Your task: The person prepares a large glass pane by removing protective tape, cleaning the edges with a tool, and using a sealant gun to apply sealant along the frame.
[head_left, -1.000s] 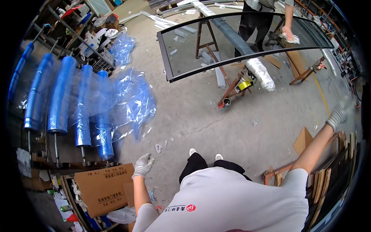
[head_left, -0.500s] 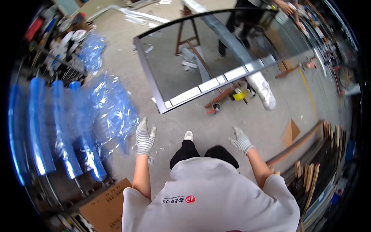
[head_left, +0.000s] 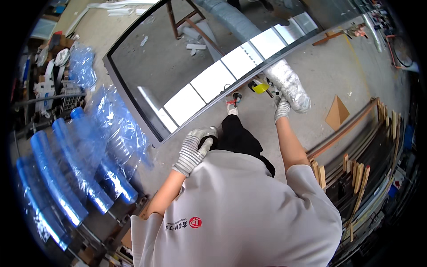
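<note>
Both gloved hands meet the near edge of a large framed glass panel (head_left: 209, 66) in a cluttered workshop: the left hand (head_left: 193, 149) rests with curled fingers close to the frame's near corner, while the right hand (head_left: 281, 108) reaches up to the frame's lower rail farther along. Whether either hand fully grips the rail cannot be told from above; the left looks loosely bent rather than clenched, the right partly closed against the edge. The panel lies roughly flat on wooden trestles (head_left: 184, 20), reflecting ceiling lights, directly ahead of the person and stretching away to the upper right. By the look of it, the work on the panel is at an early stage: the hands have only just reached the frame, the glass sits bare with no wrapping on it, and any lifting or covering remains undone. Rolls of blue plastic film (head_left: 66, 178) stand on a rack to the left, a bubble-wrapped bundle (head_left: 289, 84) and a yellow tape roll (head_left: 259, 87) lie just beyond the right hand, and timber strips (head_left: 356, 164) are stacked at right
</note>
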A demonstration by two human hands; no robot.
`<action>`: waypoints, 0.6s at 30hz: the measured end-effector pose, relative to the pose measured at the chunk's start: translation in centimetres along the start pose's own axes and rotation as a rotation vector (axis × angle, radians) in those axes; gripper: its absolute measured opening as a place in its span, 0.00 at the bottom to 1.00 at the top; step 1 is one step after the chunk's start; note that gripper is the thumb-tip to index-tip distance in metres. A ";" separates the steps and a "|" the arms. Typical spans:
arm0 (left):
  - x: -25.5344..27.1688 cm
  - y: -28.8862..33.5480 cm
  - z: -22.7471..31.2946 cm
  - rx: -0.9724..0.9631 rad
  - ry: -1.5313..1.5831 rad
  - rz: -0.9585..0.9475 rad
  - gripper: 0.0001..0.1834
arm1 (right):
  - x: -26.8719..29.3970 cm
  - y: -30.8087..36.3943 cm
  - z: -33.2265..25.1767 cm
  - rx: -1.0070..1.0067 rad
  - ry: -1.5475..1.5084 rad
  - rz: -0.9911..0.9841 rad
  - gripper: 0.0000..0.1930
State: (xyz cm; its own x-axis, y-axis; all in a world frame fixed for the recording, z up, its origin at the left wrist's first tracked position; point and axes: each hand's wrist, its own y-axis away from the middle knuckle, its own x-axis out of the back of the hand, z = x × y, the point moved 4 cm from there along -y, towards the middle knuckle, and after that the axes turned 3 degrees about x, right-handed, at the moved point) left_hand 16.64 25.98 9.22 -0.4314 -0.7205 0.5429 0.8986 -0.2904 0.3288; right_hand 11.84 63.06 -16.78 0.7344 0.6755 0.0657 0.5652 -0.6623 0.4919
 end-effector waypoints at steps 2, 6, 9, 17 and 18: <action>0.2 0.0 0.0 0.063 -0.007 -0.029 0.19 | 0.7 -6.7 3.8 0.194 0.080 0.026 0.26; -0.6 0.5 -2.1 0.240 0.049 0.071 0.15 | -1.0 -4.4 2.1 0.198 0.227 -0.070 0.25; -0.8 0.3 -1.7 0.372 0.186 0.145 0.15 | -0.1 2.3 -3.3 0.038 0.237 -0.067 0.25; -0.3 -3.6 0.1 0.241 0.220 0.046 0.17 | 3.7 14.8 -8.9 -0.084 0.278 -0.417 0.15; 0.1 -4.4 0.8 0.258 0.288 -0.003 0.19 | 1.9 16.5 -10.6 0.096 0.292 -0.603 0.16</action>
State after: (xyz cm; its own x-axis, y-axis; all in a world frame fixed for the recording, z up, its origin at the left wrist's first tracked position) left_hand 12.62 27.74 8.48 -0.3609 -0.8780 0.3144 0.8324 -0.1512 0.5332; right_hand 18.58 56.83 0.72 0.1558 0.9869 0.0427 0.8850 -0.1587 0.4377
